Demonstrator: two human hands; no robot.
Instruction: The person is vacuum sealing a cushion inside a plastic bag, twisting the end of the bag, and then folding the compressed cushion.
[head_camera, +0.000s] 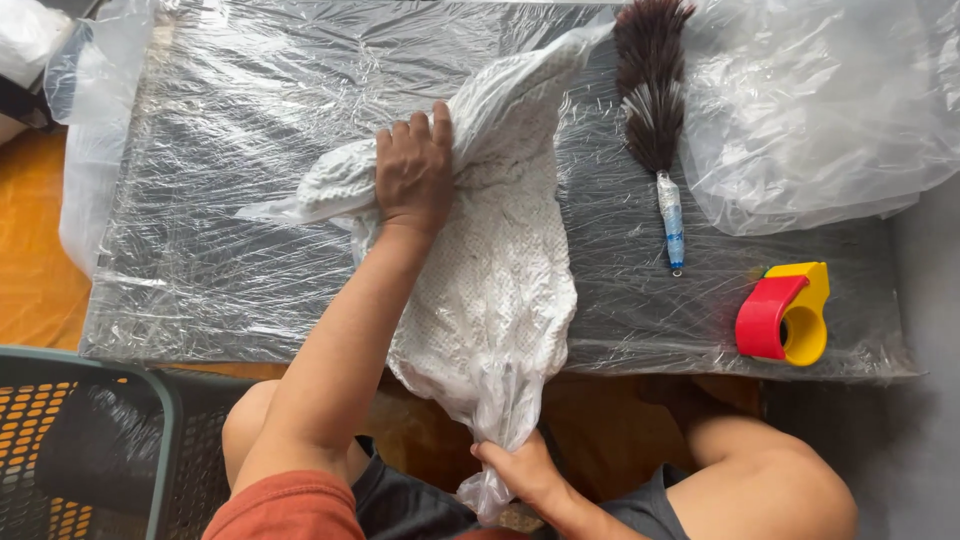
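Note:
A white knitted garment inside a clear plastic bag (490, 270) lies on a low table wrapped in clear film (200, 200). My left hand (413, 170) presses down flat on the upper part of the bag, fingers spread over it. My right hand (520, 470) grips the bunched open end of the bag at the table's near edge, just above my lap. The bag's far corner points toward the table's back edge.
A dark feather duster (652, 90) with a clear handle lies right of the bag. A red and yellow tape dispenser (785, 313) stands at the table's right front. Loose clear plastic sheeting (810, 100) is heaped at back right. A green mesh basket (80, 440) stands at front left.

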